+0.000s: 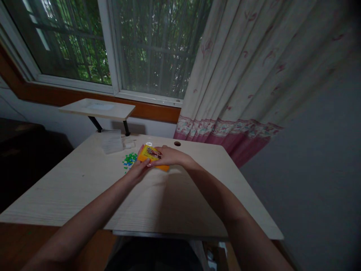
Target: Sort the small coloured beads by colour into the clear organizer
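Observation:
Both hands hold a small yellow and orange printed box (150, 152) over the far middle part of the table. My left hand (138, 168) grips its near left side, with the thumb on the front. Across the right part of its face lies my right hand (169, 156), fingers bent around it and partly covering the print. Something pink shows at the box's upper left edge. Just left of the box, a loose pile of small green and blue pieces (129, 159) is spread on the tabletop. The box's underside is hidden.
Clear plastic containers (111, 142) sit behind the pile on the pale wooden table (84, 188). A raised shelf (81, 108) on black legs stands at the back left. Near the back edge is a round cable hole (177, 143). A curtain (225, 113) hangs behind the right side.

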`<control>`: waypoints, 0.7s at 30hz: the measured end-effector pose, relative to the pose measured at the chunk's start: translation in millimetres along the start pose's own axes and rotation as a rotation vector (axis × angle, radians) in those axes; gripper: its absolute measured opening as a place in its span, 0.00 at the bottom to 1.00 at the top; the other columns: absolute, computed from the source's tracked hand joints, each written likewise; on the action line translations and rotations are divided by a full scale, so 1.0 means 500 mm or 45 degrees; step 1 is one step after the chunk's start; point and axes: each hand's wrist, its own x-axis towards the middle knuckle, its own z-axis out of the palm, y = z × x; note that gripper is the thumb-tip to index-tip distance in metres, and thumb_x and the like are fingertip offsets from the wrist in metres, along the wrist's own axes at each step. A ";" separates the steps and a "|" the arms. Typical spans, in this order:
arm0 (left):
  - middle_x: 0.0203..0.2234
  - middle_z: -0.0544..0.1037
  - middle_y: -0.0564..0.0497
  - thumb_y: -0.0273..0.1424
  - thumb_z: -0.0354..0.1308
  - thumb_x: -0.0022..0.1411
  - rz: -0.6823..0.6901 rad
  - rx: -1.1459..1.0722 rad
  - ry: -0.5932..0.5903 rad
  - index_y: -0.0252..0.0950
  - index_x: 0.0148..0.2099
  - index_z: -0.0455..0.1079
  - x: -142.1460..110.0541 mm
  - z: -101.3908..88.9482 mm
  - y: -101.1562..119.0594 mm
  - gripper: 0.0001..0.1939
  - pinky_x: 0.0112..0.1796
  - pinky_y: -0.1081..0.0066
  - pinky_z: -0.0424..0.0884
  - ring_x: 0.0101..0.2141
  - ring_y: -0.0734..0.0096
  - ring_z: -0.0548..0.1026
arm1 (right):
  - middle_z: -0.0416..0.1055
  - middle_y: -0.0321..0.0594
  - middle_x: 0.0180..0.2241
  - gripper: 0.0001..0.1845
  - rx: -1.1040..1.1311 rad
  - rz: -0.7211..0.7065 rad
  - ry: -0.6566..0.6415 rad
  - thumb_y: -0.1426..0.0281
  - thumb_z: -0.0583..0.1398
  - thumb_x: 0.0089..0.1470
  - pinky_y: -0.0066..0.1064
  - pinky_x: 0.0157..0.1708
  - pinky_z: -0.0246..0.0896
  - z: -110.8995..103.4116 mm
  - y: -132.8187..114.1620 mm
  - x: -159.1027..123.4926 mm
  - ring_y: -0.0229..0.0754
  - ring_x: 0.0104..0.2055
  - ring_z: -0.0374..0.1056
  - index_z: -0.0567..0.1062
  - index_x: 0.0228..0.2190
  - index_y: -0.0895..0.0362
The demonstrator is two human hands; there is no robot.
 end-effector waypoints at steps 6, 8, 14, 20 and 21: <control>0.57 0.71 0.45 0.44 0.73 0.47 0.003 -0.014 0.101 0.50 0.69 0.50 -0.018 -0.025 0.003 0.53 0.53 0.55 0.71 0.53 0.54 0.73 | 0.78 0.46 0.38 0.42 0.161 0.075 -0.300 0.37 0.61 0.44 0.29 0.38 0.65 -0.012 -0.023 0.015 0.45 0.37 0.73 0.77 0.45 0.60; 0.58 0.70 0.45 0.45 0.72 0.48 -0.031 -0.018 0.095 0.50 0.68 0.51 -0.023 -0.032 0.000 0.50 0.52 0.54 0.72 0.54 0.54 0.73 | 0.78 0.44 0.36 0.42 0.248 0.129 -0.386 0.36 0.60 0.44 0.29 0.35 0.66 -0.021 -0.026 0.015 0.43 0.34 0.73 0.78 0.43 0.60; 0.57 0.72 0.45 0.43 0.70 0.52 -0.054 -0.153 0.028 0.44 0.64 0.60 -0.044 -0.038 0.024 0.40 0.58 0.54 0.67 0.60 0.50 0.67 | 0.78 0.43 0.38 0.39 0.726 0.291 -0.522 0.37 0.55 0.51 0.25 0.26 0.68 -0.048 -0.039 0.009 0.38 0.31 0.73 0.76 0.45 0.58; 0.57 0.73 0.44 0.40 0.64 0.59 -0.188 -0.293 0.041 0.37 0.60 0.65 -0.045 -0.018 0.052 0.29 0.61 0.54 0.64 0.62 0.50 0.64 | 0.77 0.41 0.32 0.36 0.912 0.366 -0.556 0.41 0.51 0.58 0.23 0.21 0.67 -0.046 -0.045 0.019 0.35 0.25 0.70 0.75 0.46 0.58; 0.56 0.74 0.44 0.40 0.63 0.59 -0.195 -0.309 0.073 0.36 0.59 0.66 -0.044 -0.016 0.053 0.27 0.61 0.55 0.64 0.61 0.51 0.65 | 0.77 0.42 0.32 0.36 0.924 0.386 -0.528 0.40 0.51 0.57 0.24 0.22 0.68 -0.045 -0.047 0.021 0.36 0.25 0.70 0.75 0.47 0.58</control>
